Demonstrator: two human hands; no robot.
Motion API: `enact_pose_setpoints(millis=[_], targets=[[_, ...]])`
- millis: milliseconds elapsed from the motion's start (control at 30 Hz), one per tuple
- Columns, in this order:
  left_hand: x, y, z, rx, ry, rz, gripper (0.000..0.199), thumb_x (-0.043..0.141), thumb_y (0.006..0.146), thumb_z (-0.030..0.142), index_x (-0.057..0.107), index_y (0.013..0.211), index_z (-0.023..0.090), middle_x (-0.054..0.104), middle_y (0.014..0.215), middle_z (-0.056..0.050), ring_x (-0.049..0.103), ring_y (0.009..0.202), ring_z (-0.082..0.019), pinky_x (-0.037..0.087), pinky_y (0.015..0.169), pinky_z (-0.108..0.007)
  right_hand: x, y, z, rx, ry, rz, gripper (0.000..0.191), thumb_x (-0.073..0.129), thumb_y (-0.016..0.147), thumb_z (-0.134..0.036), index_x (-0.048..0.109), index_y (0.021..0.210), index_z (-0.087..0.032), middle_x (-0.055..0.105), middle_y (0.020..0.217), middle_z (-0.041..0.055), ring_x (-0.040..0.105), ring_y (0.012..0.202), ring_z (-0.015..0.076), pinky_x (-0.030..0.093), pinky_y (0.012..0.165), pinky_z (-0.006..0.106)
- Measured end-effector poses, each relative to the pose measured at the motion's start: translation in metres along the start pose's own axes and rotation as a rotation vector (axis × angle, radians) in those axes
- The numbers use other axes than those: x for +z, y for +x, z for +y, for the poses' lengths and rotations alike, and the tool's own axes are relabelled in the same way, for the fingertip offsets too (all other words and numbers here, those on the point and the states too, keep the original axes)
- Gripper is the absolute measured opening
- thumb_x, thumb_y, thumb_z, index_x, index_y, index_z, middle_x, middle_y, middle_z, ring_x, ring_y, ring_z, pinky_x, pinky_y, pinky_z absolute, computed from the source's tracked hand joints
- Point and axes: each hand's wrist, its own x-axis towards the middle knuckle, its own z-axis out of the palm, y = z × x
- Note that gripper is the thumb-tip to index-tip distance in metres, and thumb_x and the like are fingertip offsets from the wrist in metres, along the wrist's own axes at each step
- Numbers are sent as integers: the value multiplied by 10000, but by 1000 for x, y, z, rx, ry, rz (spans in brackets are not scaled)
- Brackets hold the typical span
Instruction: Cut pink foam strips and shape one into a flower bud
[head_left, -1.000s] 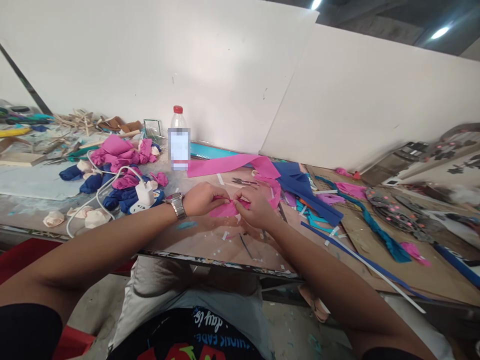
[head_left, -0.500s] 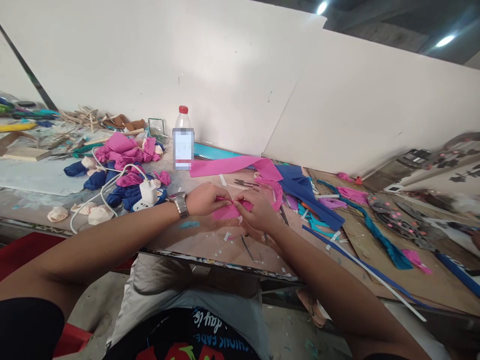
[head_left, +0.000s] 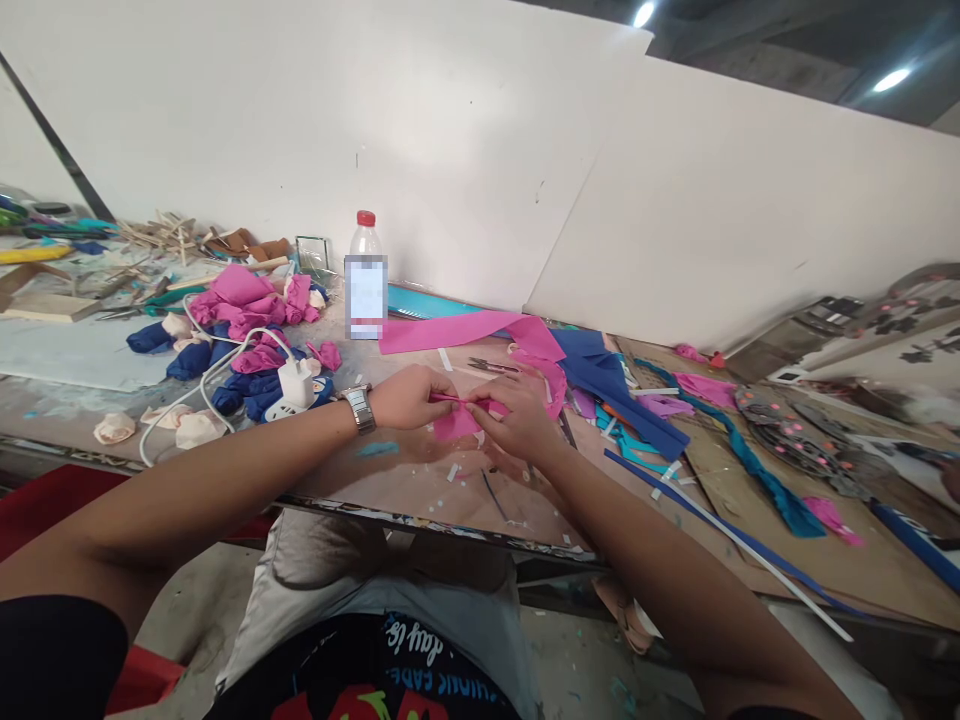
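Worktable [head_left: 420, 480]: one, paint-marked, spread with cloth-like strips and scraps.

Heap of pink and blue bundles [head_left: 240, 290]: several, to the left, crumpled or rolled; by judgement, pieces already worked.

Long pink strip [head_left: 450, 332]: one, flat across the back, curling toward the right hand; seemingly left to work. Whether it joins the held piece cannot be told.

Blue strips [head_left: 600, 375]: folded flat, right of the pink; unworked, by the look of them.

Left hand [head_left: 411, 397] and right hand [head_left: 517, 415]: a pair, nearly touching, thumb and fingertips of each pinched together on pink material, no gap visible.

Bottle [head_left: 366, 285]: one, upright behind the left hand, clear, red-capped; label blurred, contents not discernible.

Pink piece [head_left: 454, 425]: one, between both hands above the table's near part, upper edge gathered, lower part hanging flat; judged partway through.

Small snips [head_left: 491, 366]: one pair, lying just beyond the right hand, untouched.
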Motion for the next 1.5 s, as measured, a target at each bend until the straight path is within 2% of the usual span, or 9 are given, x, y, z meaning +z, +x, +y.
enact_pose_setpoints(millis=[300, 400, 467, 567, 833, 1233, 1500], targets=[[-1, 2, 1, 50, -212, -49, 219, 554, 893, 255, 749, 874, 157, 703, 740, -5, 575, 644, -110, 409, 615, -226, -3, 3, -7, -15, -19, 12, 112, 657, 926, -257, 754, 871, -266, 793, 829, 10, 698, 793, 216, 463, 894, 431], [-1, 2, 1, 10, -267, -53, 246, 588, 907, 347, 748, 884, 161, 701, 738, -14, 587, 635, -117, 425, 598, -226, -3, 3, -6, -18, -32, -2, 125, 651, 925, -252, 754, 856, -265, 789, 819, 14, 698, 783, 214, 464, 912, 441], [-1, 2, 0, -36, -304, -51, 332, 594, 921, 447, 734, 846, 156, 685, 713, -18, 588, 620, -121, 429, 584, -230, -3, 3, -6, -21, -29, 1, 129, 648, 927, -245, 753, 854, -261, 786, 828, 19, 701, 795, 213, 467, 926, 440], [1, 3, -2, -71, -300, -35, 402, 589, 925, 506, 717, 804, 145, 647, 674, -15, 563, 601, -119, 407, 570, -235, -3, 2, -5, -32, -33, 6, 121, 649, 934, -240, 754, 875, -251, 783, 837, 25, 701, 817, 216, 463, 932, 441], [2, 3, -5, -27, -261, 7, 354, 595, 927, 456, 738, 880, 136, 628, 685, 0, 492, 595, -102, 362, 570, -231, -1, 0, -3, -9, -21, 22, 49, 684, 922, -265, 728, 913, -246, 787, 884, 23, 695, 858, 227, 447, 927, 440], [-1, -2, 8, 115, 64, 129, 278, 545, 962, 356, 753, 916, 179, 691, 711, -6, 546, 626, -127, 343, 623, -259, 0, 2, -4, 89, 110, 2, 135, 650, 937, -330, 709, 855, -239, 749, 832, 31, 660, 812, 219, 484, 819, 394], [2, -5, 5, 180, 253, 162, 271, 524, 987, 354, 742, 954, 196, 749, 813, -40, 652, 725, -169, 374, 656, -270, 0, 3, -4, 135, 149, 12, 113, 672, 909, -314, 718, 848, -230, 752, 835, 32, 669, 811, 220, 489, 791, 380]])
